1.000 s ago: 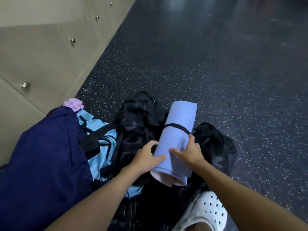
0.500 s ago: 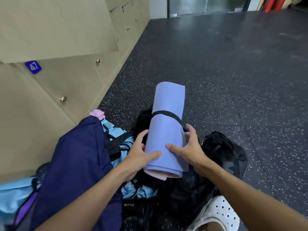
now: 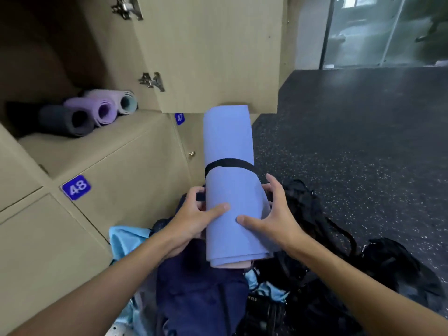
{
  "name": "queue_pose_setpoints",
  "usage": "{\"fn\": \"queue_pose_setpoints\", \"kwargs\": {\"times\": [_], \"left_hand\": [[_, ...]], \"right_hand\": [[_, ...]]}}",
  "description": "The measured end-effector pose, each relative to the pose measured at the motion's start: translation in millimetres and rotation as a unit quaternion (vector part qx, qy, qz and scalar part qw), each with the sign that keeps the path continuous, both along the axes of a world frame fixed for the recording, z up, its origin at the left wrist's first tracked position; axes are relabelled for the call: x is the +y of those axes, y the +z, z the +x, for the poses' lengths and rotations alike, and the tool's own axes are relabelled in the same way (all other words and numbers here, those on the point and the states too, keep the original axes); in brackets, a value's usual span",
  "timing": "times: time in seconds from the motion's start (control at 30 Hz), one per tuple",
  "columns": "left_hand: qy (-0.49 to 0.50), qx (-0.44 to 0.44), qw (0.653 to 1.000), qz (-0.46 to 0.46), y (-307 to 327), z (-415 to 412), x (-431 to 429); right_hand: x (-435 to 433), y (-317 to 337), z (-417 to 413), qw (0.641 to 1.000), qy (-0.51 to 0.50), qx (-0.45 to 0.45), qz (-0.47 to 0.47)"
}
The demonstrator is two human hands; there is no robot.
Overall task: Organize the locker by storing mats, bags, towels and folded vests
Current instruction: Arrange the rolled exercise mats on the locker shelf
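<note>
Hands, left [image 3: 191, 219] and right [image 3: 271, 219], grip a rolled blue yoga mat [image 3: 230, 170] from either side, above a navy bag [image 3: 201, 292] and beside the black bags [image 3: 327, 263].

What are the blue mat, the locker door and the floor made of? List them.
Blue mat: likely soft foam or rubber, matte; it rolls in thick layers under a black strap. Locker door: apparently wood-grain laminate board, satin beige, with metal hinges. Floor: probably rubber, dark with pale speckles.
</note>
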State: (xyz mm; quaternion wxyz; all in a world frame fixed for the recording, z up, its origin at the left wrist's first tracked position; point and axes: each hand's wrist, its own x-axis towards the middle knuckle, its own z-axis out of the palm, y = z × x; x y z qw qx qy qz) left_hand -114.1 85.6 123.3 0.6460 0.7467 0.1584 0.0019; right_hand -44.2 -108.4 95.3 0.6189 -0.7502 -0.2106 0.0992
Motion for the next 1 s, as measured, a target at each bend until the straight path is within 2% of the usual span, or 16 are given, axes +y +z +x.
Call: {"fn": "queue_pose_setpoints", "kwargs": {"times": [0.17, 0.33, 0.43, 0.57, 0.73, 0.87, 1.0], "left_hand": [[0.073, -0.089, 0.993, -0.002, 24.5, -22.2, 40.0], [0.169, -0.150, 0.974, -0.010, 62.0, -28.1, 85.6], [0.201, -0.171, 0.965, -0.001, 79.7, -26.8, 113.2], [0.234, -0.210, 0.949, 0.018, 94.8, -19.4, 147.1], [0.284, -0.229, 0.922, 0.130, 108.1, -9.5, 187.2], [0.328, -0.203, 0.892, 0.237, 110.4, -9.1, 207.5], [0.349, -0.169, 0.875, 0.289, 110.1, -13.8, 226.4]], "right_hand": [[50.1, 42.9, -10.2, 0.997, 0.053, -0.048, 0.008], [86.6, 81.3, -7.0, 0.987, 0.145, 0.050, 0.048], [116.3, 94.9, 0.2, 0.979, 0.188, 0.057, 0.056], [165.7, 110.0, 17.4, 0.978, 0.190, 0.037, 0.079], [224.2, 124.9, 41.2, 0.976, 0.191, 0.020, 0.101], [266.4, 131.4, 53.4, 0.973, 0.214, 0.005, 0.091], [301.7, 132.3, 61.4, 0.960, 0.263, 0.022, 0.091]]}}
